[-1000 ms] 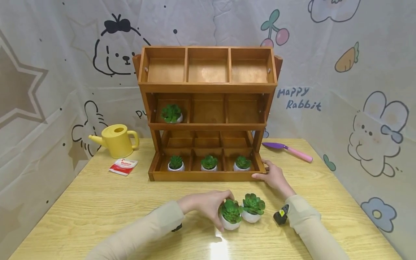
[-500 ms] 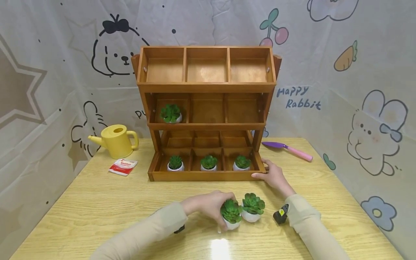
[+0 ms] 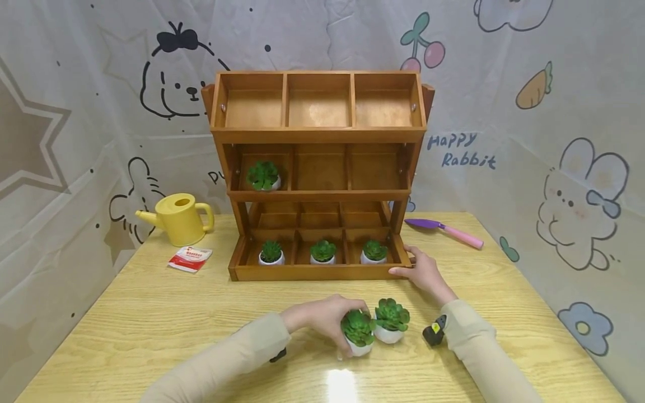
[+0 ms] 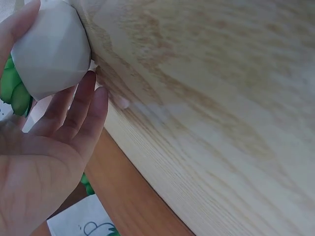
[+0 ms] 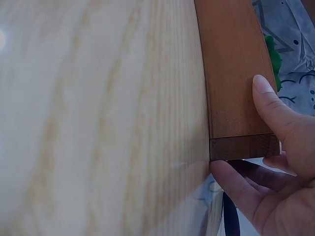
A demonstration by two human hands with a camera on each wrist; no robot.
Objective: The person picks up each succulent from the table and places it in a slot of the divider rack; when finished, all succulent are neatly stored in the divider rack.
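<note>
My left hand point(image 3: 327, 320) holds a potted succulent point(image 3: 358, 329) at the front of the table, thumb and fingers around its white faceted pot point(image 4: 51, 49). Right beside it stands another succulent point(image 3: 390, 320) in a white pot. My right hand point(image 3: 423, 272) grips the lower right front corner of the wooden tiered shelf point(image 3: 322, 272). In the right wrist view, its thumb point(image 5: 268, 96) lies on the front board and the fingers are at the end of that board. Three small succulents, one of them at the right point(image 3: 374, 252), sit in the bottom tier's compartments.
One succulent point(image 3: 263, 176) sits in the middle tier's left compartment. A yellow watering can point(image 3: 181, 218) and a red-and-white packet point(image 3: 190, 259) lie left of the shelf. A purple trowel with a pink handle point(image 3: 461, 237) lies at the right. Printed cloth surrounds the table.
My left hand has shifted slightly to the right around the pot, its fingers reaching further over the far side. The right hand stays on the shelf corner.
</note>
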